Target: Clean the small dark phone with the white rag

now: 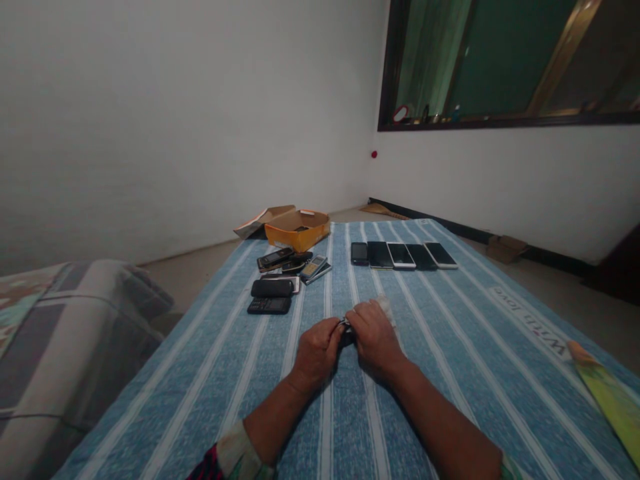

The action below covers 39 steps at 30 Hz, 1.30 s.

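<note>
My left hand (pixel 316 353) and my right hand (pixel 375 340) are closed close together above the striped cloth. Between them they grip a small dark object with a shiny silver edge (pixel 345 325); the fingers cover most of it, so its kind cannot be made out. A pale, see-through scrap like plastic film or thin tissue (pixel 385 308) sticks out beyond my right hand. Ahead to the left lie a black keypad phone (pixel 269 305), a dark oblong phone (pixel 272 288) and a loose pile of older phones (pixel 314 267). Several flat phones (pixel 401 255) form a row ahead to the right.
An orange cardboard box (pixel 295 235) with its lid open stands at the far edge of the blue striped cloth (pixel 210 373). A yellow-green item (pixel 603 393) lies at the right edge. To the left is a covered piece of furniture (pixel 65 347); walls rise behind.
</note>
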Each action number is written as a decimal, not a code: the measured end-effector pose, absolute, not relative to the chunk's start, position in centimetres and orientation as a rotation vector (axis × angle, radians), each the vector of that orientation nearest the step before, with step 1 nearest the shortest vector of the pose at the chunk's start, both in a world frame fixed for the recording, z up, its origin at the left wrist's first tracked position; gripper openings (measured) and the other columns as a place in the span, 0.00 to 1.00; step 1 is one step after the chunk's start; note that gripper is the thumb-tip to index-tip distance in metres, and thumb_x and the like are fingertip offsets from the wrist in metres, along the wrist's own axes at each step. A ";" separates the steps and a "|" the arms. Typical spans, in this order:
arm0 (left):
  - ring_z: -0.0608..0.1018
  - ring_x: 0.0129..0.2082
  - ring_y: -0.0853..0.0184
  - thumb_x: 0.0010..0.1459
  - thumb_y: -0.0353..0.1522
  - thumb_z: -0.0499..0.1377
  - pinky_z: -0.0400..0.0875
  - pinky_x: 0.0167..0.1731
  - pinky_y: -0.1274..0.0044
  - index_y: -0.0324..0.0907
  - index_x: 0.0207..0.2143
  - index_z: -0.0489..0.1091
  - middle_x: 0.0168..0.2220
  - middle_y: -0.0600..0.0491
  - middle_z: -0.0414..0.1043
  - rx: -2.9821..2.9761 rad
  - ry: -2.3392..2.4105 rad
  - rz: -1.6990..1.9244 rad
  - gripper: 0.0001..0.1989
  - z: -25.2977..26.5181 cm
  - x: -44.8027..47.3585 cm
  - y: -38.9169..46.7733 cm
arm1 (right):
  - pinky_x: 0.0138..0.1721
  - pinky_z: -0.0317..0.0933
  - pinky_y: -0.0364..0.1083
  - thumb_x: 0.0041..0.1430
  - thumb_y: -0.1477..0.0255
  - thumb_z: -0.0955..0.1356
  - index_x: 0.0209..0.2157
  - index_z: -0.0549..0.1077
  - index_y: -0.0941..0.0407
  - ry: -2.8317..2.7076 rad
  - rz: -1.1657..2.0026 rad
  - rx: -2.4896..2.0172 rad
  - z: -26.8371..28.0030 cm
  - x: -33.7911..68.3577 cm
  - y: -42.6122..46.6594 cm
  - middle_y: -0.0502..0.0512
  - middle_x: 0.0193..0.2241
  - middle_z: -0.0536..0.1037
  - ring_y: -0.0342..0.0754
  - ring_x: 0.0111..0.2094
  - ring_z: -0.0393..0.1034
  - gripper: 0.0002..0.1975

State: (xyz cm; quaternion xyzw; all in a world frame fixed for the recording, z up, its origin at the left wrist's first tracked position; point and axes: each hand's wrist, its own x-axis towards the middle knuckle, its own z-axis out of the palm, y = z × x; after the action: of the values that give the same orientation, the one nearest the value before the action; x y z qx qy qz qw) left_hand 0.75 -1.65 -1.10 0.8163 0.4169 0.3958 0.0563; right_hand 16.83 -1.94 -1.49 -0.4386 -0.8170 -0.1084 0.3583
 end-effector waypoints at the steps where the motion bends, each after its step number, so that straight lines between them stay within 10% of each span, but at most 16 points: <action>1: 0.80 0.31 0.64 0.66 0.34 0.47 0.75 0.32 0.75 0.39 0.35 0.72 0.30 0.47 0.77 2.473 1.264 1.202 0.16 -1.1 0.8 -1.6 | 0.53 0.53 0.54 0.60 0.80 0.60 0.36 0.70 0.57 -2.110 -0.270 -1.136 -1.4 17.0 -1.9 0.56 0.33 0.69 0.52 0.38 0.59 0.09; 39: 0.80 0.34 0.64 0.64 0.33 0.50 0.73 0.37 0.75 0.40 0.37 0.73 0.33 0.49 0.78 2.204 1.161 1.187 0.12 -0.7 1.1 -1.7 | 0.56 0.52 0.55 0.59 0.81 0.61 0.38 0.71 0.58 -2.101 -0.282 -1.127 -1.4 16.4 -2.4 0.58 0.33 0.69 0.53 0.40 0.59 0.10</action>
State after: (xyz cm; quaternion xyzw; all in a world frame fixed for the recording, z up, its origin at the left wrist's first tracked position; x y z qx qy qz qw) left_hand 1.14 -1.72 -0.68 0.7841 0.4133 0.4224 0.1899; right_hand 16.39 -2.45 -1.36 -0.4374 -0.8158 -0.1096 0.3621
